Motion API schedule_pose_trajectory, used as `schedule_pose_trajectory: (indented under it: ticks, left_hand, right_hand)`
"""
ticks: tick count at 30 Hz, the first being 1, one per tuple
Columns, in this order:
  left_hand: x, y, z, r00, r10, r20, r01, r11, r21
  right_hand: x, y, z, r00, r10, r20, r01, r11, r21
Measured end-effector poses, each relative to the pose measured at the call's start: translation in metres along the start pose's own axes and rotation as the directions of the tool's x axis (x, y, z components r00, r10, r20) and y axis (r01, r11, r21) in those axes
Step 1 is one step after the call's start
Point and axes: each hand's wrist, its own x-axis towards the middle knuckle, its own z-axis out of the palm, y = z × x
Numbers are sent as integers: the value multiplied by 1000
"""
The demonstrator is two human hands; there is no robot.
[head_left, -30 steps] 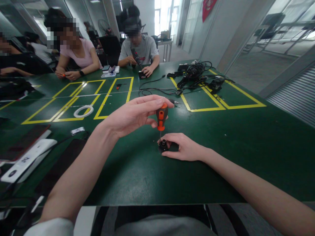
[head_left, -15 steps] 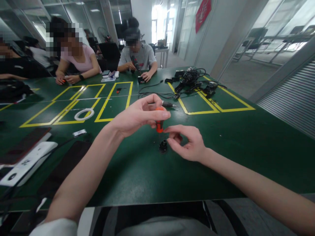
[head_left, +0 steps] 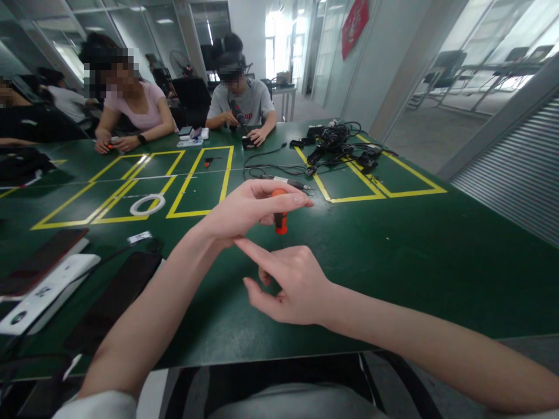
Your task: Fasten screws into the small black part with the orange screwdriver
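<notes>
A small screwdriver with an orange and black handle (head_left: 280, 224) stands upright, tip down, over the green table (head_left: 371, 262). My left hand (head_left: 257, 205) is closed on its handle, fingers round the top. Below it, my right hand (head_left: 290, 279) has its index finger stretched toward my left wrist, with thumb and index apart and nothing visible between them. The back of my right hand hides the screwdriver's tip and whatever lies under it. Behind my left hand lies a dark pen-like tool (head_left: 297, 184).
A white ring (head_left: 147, 204) lies on yellow tape outlines. Black cables (head_left: 336, 142) are heaped at the back right. At left are a white power strip (head_left: 52, 291) and a dark flat case (head_left: 117, 291). People (head_left: 242, 105) sit across the table.
My right hand has moved left and toward me, its index finger now extended and its thumb apart. It covers the place where a small black part stood. My left hand has tilted flatter over the screwdriver.
</notes>
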Motion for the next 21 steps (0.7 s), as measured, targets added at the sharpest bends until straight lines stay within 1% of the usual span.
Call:
schedule_pose_trajectory:
  ticks: [1, 2, 3, 4, 5, 6, 7, 8, 9, 12, 13, 15, 17, 18, 19, 20, 21]
  left_hand:
    - [0, 0, 0, 1000, 1, -3, -1, 1000, 8]
    - [0, 0, 1, 1000, 3, -6, -3, 1000, 15]
    - [-1, 1, 1, 1000, 7, -5, -7, 1000, 22]
    - [-2, 2, 1, 1000, 12, -3, -12, 1000, 28]
    - [-3, 3, 2, 1000, 16, 0, -16, 999, 35]
    - [-3, 4, 3, 1000, 17, 4, -17, 999, 42]
    - [-4, 5, 4, 1000, 16, 8, -17, 999, 46]
    - [-5, 7, 5, 1000, 13, 12, -14, 999, 47]
    - [-5, 7, 6, 1000, 7, 14, -8, 999, 49]
    - [-5, 8, 7, 1000, -6, 15, 5, 999, 35]
    - [-5, 8, 6, 1000, -9, 21, 9, 1000, 22]
    - [-4, 8, 4, 999, -16, 40, 17, 1000, -23]
    - [-4, 8, 1, 997, -27, 68, 33, 996, -80]
    - [-4, 8, 0, 996, -33, 82, 42, 994, -106]
    - [-4, 7, -1, 995, -39, 92, 50, 991, -127]
    - [-4, 7, -3, 994, -42, 99, 56, 988, -141]
    - [-4, 8, -4, 994, -46, 104, 61, 987, -146]
  right_hand:
    - [0, 0, -1, 1000, -3, 11, 3, 1000, -30]
    - [0, 1, -3, 999, -21, 46, 23, 998, -58]
    - [-1, 1, -4, 993, -62, 103, 70, 994, -80]
    - [-1, 2, -5, 975, -128, 182, 145, 985, -88]
    - [-3, 2, -5, 941, -208, 266, 236, 969, -78]
    - [-5, 2, -5, 896, -291, 335, 326, 944, -53]
    - [-7, 3, -5, 854, -361, 375, 398, 917, -24]
    - [-10, 5, -5, 827, -412, 382, 448, 894, -5]
    - [-12, 7, -6, 819, -446, 362, 478, 878, -1]
    - [-21, 23, -14, 844, -483, 235, 507, 860, -54]
    - [-23, 31, -18, 858, -477, 191, 497, 865, -72]
    - [-27, 51, -27, 914, -398, 72, 404, 908, -112]
    - [-31, 72, -34, 971, -240, -1, 239, 967, -92]
    - [-32, 82, -36, 989, -145, -7, 144, 987, -71]
    - [-33, 91, -37, 997, -72, -5, 72, 996, -47]
    - [-33, 98, -36, 1000, -19, 8, 19, 999, -28]
    - [-34, 103, -35, 1000, 8, 23, -8, 1000, -12]
